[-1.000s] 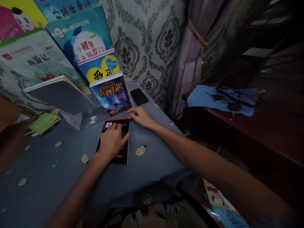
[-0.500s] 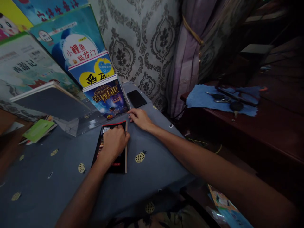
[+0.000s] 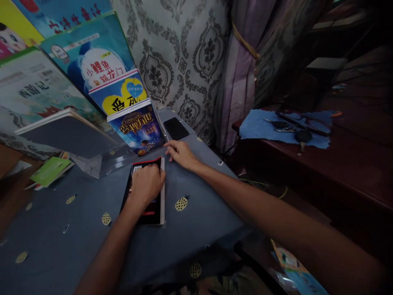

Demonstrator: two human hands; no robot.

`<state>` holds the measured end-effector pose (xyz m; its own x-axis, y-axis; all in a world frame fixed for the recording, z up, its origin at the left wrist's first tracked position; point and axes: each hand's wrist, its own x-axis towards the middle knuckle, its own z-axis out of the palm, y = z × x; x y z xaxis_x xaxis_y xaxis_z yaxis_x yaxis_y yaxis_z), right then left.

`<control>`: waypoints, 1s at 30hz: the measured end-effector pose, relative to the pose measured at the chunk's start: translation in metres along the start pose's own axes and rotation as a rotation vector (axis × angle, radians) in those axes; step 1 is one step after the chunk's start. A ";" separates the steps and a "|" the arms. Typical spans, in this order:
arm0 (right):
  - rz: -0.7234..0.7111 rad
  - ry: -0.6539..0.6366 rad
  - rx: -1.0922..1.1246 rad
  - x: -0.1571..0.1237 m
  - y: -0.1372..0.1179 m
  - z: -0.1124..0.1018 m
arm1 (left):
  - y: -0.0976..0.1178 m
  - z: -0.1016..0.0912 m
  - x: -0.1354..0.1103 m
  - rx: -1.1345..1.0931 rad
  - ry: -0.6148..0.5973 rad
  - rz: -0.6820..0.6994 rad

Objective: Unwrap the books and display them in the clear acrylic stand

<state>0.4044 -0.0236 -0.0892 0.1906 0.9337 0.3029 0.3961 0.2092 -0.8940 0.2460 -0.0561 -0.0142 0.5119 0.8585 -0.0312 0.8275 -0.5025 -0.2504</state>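
Observation:
A black book [image 3: 151, 214] with a red top edge and a white barcode label lies on the cloth-covered table. My left hand [image 3: 147, 180] rests over its upper half with curled fingers, the knuckles up, and their tips are hidden. Pale pages show along the book's right edge. At the front right corner of a clear book stand [image 3: 115, 163], my right hand [image 3: 181, 155] holds its fingertips closed around the edge. The stand carries several upright books, with a blue novel [image 3: 138, 129] with gold lettering in front, just left of my right hand.
A black phone [image 3: 176, 128] lies behind my right hand. Small green booklets [image 3: 50, 171] are stacked at left. On a dark red surface at right, a blue cloth [image 3: 251, 127] bears keys [image 3: 302, 136] and glasses [image 3: 316, 123]. A patterned curtain [image 3: 184, 49] hangs behind the table.
More of the pale pages shows beside the black cover's right edge under my left hand. My right hand stays at the stand's corner. The view has shifted slightly.

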 end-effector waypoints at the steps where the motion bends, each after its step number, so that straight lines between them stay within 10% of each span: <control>1: -0.004 -0.001 0.011 -0.001 -0.001 0.000 | 0.000 0.001 0.000 -0.002 0.004 0.001; 13: -0.101 -0.155 -0.296 -0.007 -0.009 0.001 | 0.004 0.015 -0.001 -0.007 0.021 0.028; 22: -0.125 -0.150 -0.303 -0.008 -0.009 0.002 | -0.088 0.040 -0.050 -0.321 -0.096 0.588; 30: -0.122 -0.158 -0.227 -0.010 -0.008 0.009 | -0.087 0.068 -0.085 -0.278 0.052 0.510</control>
<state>0.3913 -0.0319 -0.0882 -0.0058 0.9431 0.3324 0.6016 0.2688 -0.7522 0.1149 -0.0789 -0.0560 0.8666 0.4981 -0.0314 0.4990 -0.8653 0.0476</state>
